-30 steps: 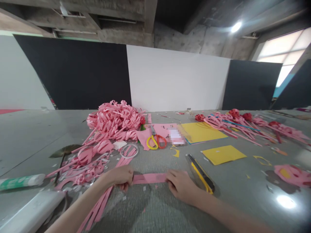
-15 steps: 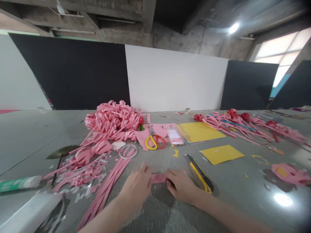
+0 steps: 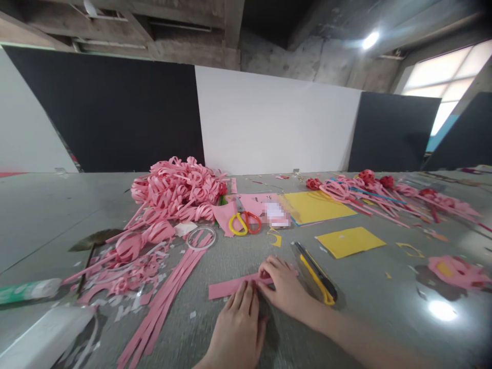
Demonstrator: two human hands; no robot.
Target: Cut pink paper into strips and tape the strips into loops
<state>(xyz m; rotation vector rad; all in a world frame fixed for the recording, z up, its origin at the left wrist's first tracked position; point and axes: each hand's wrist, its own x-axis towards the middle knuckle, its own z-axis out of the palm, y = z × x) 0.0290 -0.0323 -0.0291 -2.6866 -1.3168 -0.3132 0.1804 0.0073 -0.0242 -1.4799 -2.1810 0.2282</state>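
The middle of the flat pink paper strip, just left of the yellow-and-black cutter, is hidden by the hands; the left hand rests on it with fingers outstretched, while the right hand curls over it, whether pinching or merely pressing I cannot tell. Beyond the cutter, a phone-like object is blurred by pixelation; well left of it, the frame crops a green-and-white tube and a pale block. Loopy pink paper heaps up beyond and left of the cutter; a creased yellow sheet lies to its right. The grey surface looks finely streaked, with black and white panels behind the cutter beneath rough concrete beams.
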